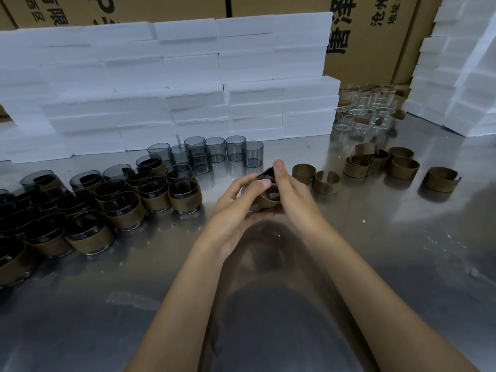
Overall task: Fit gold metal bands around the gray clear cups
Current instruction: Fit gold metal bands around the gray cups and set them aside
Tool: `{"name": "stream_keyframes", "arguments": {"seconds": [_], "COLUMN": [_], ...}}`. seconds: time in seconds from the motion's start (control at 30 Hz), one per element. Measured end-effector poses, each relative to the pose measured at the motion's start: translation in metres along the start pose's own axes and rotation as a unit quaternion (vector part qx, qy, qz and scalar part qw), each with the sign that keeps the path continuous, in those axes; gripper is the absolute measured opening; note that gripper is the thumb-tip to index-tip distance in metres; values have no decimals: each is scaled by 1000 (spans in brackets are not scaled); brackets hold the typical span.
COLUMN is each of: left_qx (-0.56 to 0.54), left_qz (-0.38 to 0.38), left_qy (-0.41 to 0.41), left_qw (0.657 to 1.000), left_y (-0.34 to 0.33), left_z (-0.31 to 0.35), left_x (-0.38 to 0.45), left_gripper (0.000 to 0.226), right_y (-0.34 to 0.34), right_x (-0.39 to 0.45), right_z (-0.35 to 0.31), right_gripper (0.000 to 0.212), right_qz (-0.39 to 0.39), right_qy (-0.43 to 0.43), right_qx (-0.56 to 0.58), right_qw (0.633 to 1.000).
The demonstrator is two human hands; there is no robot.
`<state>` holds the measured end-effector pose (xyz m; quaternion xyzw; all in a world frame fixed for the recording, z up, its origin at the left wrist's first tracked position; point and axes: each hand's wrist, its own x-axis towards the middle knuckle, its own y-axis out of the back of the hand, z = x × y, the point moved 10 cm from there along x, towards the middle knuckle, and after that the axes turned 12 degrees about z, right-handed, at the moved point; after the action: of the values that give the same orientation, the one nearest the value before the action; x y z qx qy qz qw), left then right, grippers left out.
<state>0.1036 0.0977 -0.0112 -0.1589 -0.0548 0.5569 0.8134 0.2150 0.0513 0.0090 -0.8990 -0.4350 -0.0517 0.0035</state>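
While my left hand (236, 202) cups the gray clear plastic cup (264, 196), my right hand (288, 189) pinches the gold metal band (268, 171) around it, mid-tabletop.

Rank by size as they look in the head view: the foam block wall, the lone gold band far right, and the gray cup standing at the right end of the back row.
1. foam block wall, largest by far.
2. lone gold band.
3. gray cup.
The last two look close in size, and the band lies nearer the camera, so their order is unsure.
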Motion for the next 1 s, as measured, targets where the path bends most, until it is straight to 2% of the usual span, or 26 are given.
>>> {"name": "stream_keyframes", "arguments": {"seconds": [0.1,0.2,0.33,0.43,0.57,0.7,0.83,0.93,1.0], "left_qx": [1,-5,5,-8,94,23,-25,-13,7], "left_qz": [2,5,3,41,146,148,195,158,123], "left_qy": [6,15,15,20,-17,24,30,50,63], "left_qw": [1000,1000,1000,999,985,988,980,986,990], "left_y": [1,-2,-7,1,26,28,37,24,10], "left_z": [-1,-6,-8,-4,7,7,2,-2,-5], "left_x": [0,0,-2,-2,1,1,1,-4,-8], "left_gripper": [59,45,42,49,50,61,33,35,42], "right_y": [1,12,17,15,1,-8,-19,-15,-11], "right_x": [1,5,7,4,2,-2,-9,-16,-19], "right_z": [0,-1,-1,-5,6,9,15,25,31], "right_gripper": [54,51,53,48,32,38,33,46,45], "right_qz": [9,59,82,103,83,51,6,6,20], "right_qy": [0,26,32,61,41,18,-81,-189,-243], "right_qx": [17,8,-9,-17,-21,-23,56,139,189], "right_qw": [1000,998,996,993,995,998,995,972,951]}}
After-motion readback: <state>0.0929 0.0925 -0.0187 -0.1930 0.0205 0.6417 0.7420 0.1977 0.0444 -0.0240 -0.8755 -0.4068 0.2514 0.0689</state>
